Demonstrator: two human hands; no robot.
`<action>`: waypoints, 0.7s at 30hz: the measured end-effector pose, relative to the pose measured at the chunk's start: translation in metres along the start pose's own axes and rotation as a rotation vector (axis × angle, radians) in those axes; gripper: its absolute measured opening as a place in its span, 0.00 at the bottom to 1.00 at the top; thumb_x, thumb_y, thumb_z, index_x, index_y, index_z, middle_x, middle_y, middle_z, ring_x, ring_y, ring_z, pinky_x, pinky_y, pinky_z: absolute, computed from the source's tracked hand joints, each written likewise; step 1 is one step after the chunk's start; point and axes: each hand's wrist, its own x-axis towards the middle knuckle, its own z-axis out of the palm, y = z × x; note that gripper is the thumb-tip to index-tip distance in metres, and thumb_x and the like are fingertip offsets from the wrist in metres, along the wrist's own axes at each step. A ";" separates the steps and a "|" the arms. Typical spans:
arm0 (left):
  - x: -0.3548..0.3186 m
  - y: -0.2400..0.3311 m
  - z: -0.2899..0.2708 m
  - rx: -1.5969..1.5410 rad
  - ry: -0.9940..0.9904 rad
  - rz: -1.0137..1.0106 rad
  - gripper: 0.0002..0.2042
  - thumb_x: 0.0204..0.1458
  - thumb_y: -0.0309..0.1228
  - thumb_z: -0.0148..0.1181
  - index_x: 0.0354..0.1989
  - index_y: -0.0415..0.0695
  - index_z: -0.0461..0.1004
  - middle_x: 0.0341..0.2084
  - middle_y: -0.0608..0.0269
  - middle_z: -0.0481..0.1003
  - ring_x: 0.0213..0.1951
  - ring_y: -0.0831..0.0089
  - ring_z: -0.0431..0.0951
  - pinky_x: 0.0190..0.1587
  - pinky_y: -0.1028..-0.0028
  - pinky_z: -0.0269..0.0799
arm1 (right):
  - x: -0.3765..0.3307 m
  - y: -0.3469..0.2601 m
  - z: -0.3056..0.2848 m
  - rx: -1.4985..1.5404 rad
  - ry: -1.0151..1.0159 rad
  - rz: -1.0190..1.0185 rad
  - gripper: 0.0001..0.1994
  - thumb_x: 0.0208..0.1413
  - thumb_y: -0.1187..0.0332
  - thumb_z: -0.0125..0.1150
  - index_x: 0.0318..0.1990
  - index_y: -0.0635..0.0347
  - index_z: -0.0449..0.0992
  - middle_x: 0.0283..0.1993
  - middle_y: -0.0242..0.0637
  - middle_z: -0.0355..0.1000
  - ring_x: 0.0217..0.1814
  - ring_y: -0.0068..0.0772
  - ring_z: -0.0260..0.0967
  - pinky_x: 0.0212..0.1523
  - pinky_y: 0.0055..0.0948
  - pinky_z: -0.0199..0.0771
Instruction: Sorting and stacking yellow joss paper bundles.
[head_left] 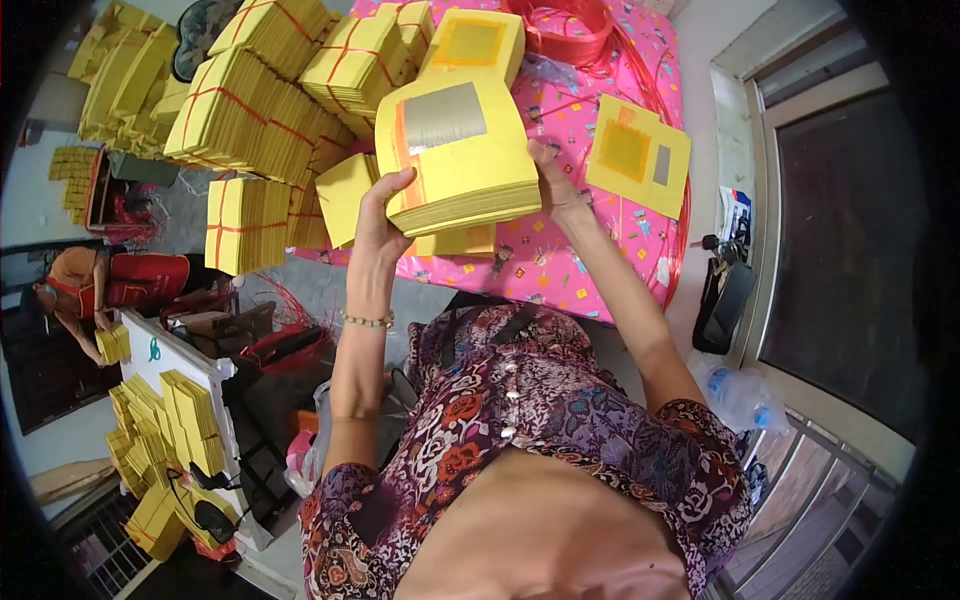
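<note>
Between both palms I hold a thick stack of yellow joss paper (480, 170), its top sheet marked with a silver rectangle and an orange band. My left hand (380, 218) grips the near left corner, thumb on top and the other fingers hidden. Against the right side presses my right hand (556, 185), with its fingers mostly out of sight. The stack is slightly above a table with a pink patterned cover (545, 265). To the right, a loose yellow sheet (640, 155) with an orange patch and a small silver rectangle lies flat.
Bundles of yellow paper tied with red strips (240, 115) pile up at the back left. A coil of red plastic strip (565, 35) sits at the far edge. At left, a person in a red apron (150, 282) works by a white table (185, 350) holding more yellow bundles.
</note>
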 end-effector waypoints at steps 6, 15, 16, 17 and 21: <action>-0.003 0.010 -0.012 0.004 0.016 0.052 0.19 0.48 0.31 0.59 0.47 0.35 0.70 0.43 0.53 0.74 0.44 0.61 0.76 0.48 0.63 0.74 | 0.009 -0.007 0.016 -0.065 -0.019 -0.023 0.35 0.51 0.43 0.58 0.58 0.62 0.62 0.55 0.40 0.66 0.54 0.28 0.66 0.52 0.28 0.68; -0.025 0.031 -0.016 0.267 -0.081 0.063 0.29 0.48 0.32 0.60 0.59 0.40 0.58 0.50 0.53 0.70 0.49 0.62 0.73 0.51 0.60 0.72 | -0.013 -0.027 0.043 -0.128 -0.112 0.193 0.34 0.53 0.51 0.56 0.62 0.61 0.55 0.56 0.40 0.64 0.55 0.32 0.65 0.52 0.34 0.70; -0.022 0.025 -0.029 0.278 -0.071 0.044 0.29 0.48 0.32 0.60 0.59 0.40 0.58 0.50 0.54 0.69 0.50 0.63 0.72 0.52 0.60 0.71 | -0.016 -0.025 0.044 -0.161 -0.118 0.195 0.34 0.53 0.53 0.56 0.63 0.60 0.54 0.56 0.40 0.63 0.56 0.32 0.65 0.51 0.34 0.71; -0.020 0.018 -0.044 0.285 -0.060 0.031 0.29 0.49 0.33 0.60 0.59 0.40 0.58 0.51 0.55 0.69 0.52 0.63 0.72 0.53 0.60 0.70 | -0.019 -0.018 0.044 -0.163 -0.127 0.196 0.34 0.53 0.53 0.56 0.63 0.60 0.54 0.56 0.40 0.63 0.56 0.32 0.65 0.51 0.34 0.71; -0.022 -0.014 -0.065 0.362 -0.024 -0.116 0.33 0.49 0.36 0.61 0.63 0.43 0.54 0.56 0.57 0.65 0.54 0.62 0.69 0.51 0.55 0.71 | -0.029 0.030 0.018 -0.264 0.005 0.288 0.35 0.51 0.58 0.56 0.64 0.58 0.49 0.56 0.40 0.61 0.56 0.30 0.62 0.47 0.30 0.71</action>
